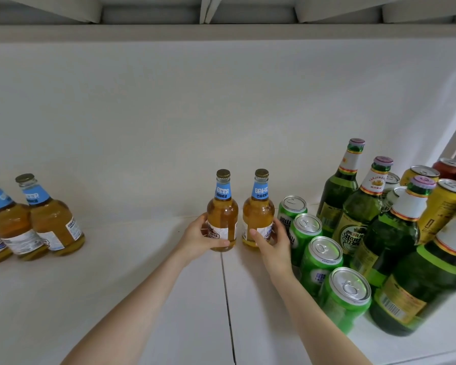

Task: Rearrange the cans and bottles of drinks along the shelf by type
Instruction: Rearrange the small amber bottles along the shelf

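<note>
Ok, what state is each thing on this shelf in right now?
Left hand, gripping an amber bottle, upright, capped.
Right hand, gripping the neighbouring amber bottle, upright, capped.
Far-left bottles, upright, capped, untouched.
Green cans, upright, unopened.
Green bottles, upright, capped.
Yellow cans, upright.

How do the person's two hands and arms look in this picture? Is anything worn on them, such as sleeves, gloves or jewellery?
The left hand and the right hand are bare: no gloves, rings or bracelets show. Neither wrist carries a watch or band. No sleeve is visible on either arm down to the lower edge of the picture.
</note>
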{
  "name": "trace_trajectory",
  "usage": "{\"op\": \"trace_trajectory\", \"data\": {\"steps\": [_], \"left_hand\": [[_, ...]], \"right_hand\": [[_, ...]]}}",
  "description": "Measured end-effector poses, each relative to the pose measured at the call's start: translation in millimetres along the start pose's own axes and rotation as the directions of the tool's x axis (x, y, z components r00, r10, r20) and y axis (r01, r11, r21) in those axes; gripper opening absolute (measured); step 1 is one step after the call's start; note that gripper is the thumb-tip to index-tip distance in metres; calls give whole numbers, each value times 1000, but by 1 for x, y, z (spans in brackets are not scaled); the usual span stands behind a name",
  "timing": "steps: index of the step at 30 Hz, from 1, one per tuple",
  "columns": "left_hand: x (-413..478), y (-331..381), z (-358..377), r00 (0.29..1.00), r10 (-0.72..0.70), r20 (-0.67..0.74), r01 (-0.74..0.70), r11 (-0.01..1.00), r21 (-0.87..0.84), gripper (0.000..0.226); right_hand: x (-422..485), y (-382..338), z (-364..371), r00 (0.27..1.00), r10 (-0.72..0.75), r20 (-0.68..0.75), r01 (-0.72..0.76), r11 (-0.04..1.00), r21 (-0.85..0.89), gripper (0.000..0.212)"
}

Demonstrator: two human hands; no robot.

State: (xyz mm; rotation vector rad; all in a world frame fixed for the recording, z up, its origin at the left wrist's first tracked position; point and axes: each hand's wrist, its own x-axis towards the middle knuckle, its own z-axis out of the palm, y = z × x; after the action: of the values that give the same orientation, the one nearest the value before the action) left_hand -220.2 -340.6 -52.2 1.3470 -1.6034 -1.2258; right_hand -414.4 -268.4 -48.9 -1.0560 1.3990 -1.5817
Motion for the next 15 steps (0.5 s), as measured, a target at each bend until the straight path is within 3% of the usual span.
{"op": "trace_trajectory", "data": {"steps": [15], "left_hand": [[9,5,18,1000,19,-18,-19,1000,-22,93]], "right_hand": [[15,8,4,1000,-7,-23,7,999,31,55]]}}
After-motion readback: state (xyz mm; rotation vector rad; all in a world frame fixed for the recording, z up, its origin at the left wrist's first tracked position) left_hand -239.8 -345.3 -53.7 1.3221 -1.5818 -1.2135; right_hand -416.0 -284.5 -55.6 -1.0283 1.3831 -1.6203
